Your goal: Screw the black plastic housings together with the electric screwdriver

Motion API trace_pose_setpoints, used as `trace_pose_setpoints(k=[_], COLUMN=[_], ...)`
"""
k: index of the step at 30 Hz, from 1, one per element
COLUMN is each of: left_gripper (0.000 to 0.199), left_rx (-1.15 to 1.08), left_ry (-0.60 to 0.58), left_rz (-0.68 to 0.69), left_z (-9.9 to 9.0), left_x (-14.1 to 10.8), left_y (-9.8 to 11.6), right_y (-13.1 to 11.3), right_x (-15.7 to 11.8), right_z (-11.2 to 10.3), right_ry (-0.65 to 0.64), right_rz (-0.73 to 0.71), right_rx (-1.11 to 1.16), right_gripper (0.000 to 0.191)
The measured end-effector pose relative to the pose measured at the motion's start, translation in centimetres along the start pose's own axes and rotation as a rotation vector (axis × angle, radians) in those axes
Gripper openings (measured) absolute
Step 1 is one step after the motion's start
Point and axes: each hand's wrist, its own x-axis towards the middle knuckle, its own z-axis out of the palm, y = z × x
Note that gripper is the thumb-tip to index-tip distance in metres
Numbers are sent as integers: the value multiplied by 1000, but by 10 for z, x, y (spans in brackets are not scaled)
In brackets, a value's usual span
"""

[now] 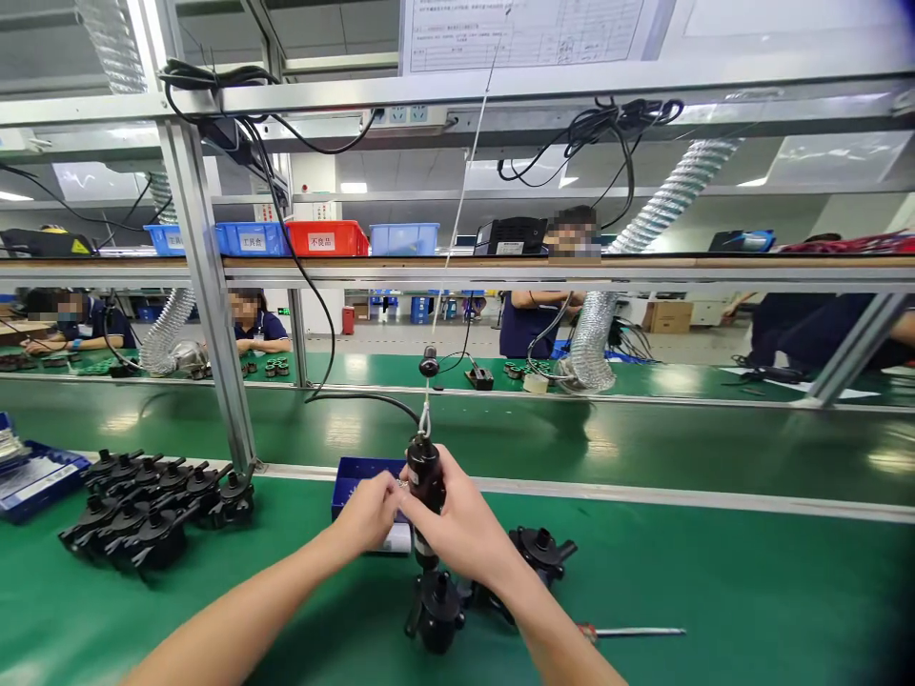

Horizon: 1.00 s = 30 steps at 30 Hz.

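My right hand (457, 524) is wrapped round a black electric screwdriver (424, 462), which hangs upright from a cord. Beneath its lower end stands a black plastic housing (437, 615) with a round top; whether the bit touches it I cannot tell. Beside the tool's body, my left hand (368, 514) is closed in a pinch near the right fingertips. What those fingers pinch, if anything, is too small to name. Behind both hands sits a blue bin (354, 469), partly covered by them. More black housings (543, 551) lie behind my right forearm.
Several black housings (153, 500) stand grouped at the left, beside another blue tray (53, 481). A hand screwdriver (640, 632) lies right of my forearm. A metal post (207, 276) rises left of centre. Across the bench, people sit at a green table (357, 367).
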Motion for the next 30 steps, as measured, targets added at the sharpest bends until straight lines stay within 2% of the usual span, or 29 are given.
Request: trace_pose_setpoints(k=[3, 6, 10, 14, 16, 19, 22, 26, 28, 30], left_gripper=[29, 38, 39, 19, 15, 14, 11, 38, 54, 59], left_rx=[-146, -292, -474, -611, -647, -676, -693, -665, -632, -600], left_ry=[-108, -224, -312, -388, -419, -423, -392, -357, -360, -413], left_rz=[-187, -382, -536, -632, -674, -702, -671, -581, -549, -543], left_z=[22, 41, 51, 51, 50, 50, 46, 42, 42, 45], left_x=[-34, -54, -54, -45, -41, -42, -50, -58, -53, -42], left_y=[-20, -33, -35, -29, -28, -27, -27, -29, -31, -34], right_y=[-4, -4, 0, 1, 1, 0, -4, -8, -6, -2], right_x=[-3, -5, -6, -6, -6, -7, -7, -6, -5, -3], right_z=[-12, -17, -14, -11, -11, -12, -14, -9, -2, 6], right_ry=[43, 64, 28, -2, 0, 13, 25, 60, 106, 165], right_rz=[3, 22, 49, 66, 66, 58, 49, 27, 11, -21], right_rx=[47, 91, 96, 92, 86, 82, 66, 29, 40, 71], right_gripper=[25, 31, 33, 33, 34, 33, 30, 25, 25, 23])
